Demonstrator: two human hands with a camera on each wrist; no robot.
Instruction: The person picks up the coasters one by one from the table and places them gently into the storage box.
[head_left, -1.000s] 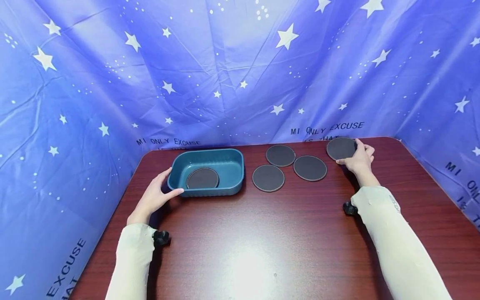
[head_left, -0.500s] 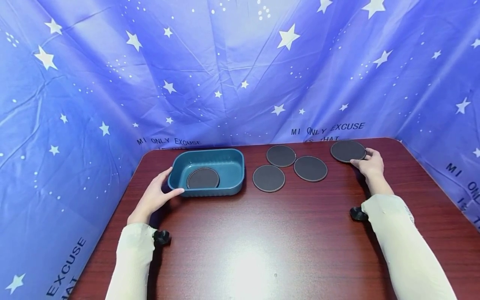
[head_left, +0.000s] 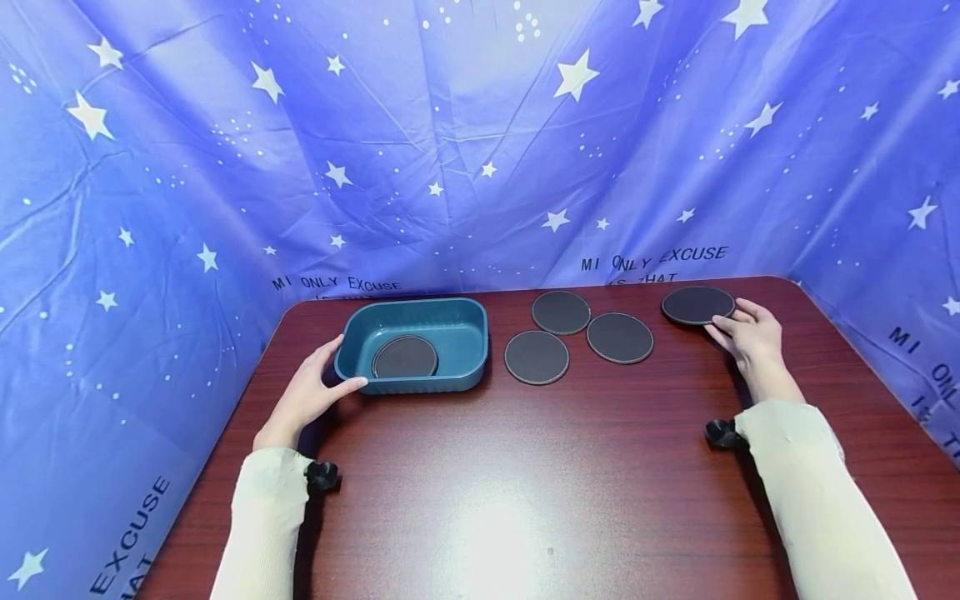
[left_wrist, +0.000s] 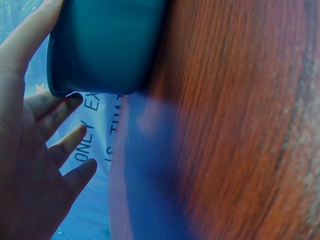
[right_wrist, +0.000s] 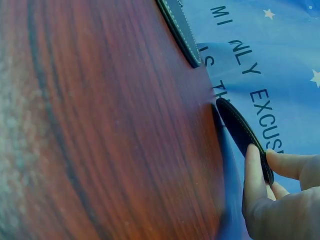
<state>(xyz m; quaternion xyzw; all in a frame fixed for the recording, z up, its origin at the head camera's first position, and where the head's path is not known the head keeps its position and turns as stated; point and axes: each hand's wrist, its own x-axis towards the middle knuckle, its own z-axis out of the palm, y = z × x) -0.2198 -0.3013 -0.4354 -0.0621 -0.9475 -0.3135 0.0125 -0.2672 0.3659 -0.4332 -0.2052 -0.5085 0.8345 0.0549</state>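
Head view: we see the far-right coaster (head_left: 697,304) flat on the tabletop (head_left: 525,467) near the back right corner, close to the starry blue backdrop (head_left: 450,150). Our right hand (head_left: 750,333) is at its near-right edge; the right wrist view shows fingertips (right_wrist: 254,170) pinching that rim, thumb under, finger on top, edge slightly raised there. Our left hand (head_left: 311,392) is well apart from it, fingers spread and fairly straight against the left end of the teal tub (head_left: 412,343), thumb on the front wall; the left wrist view confirms contact, no curl around the rim. One coaster in the tub (head_left: 405,357) lies flat on its floor. Three loose coasters (head_left: 577,333) sit between tub and right hand, clustered, none stacked.
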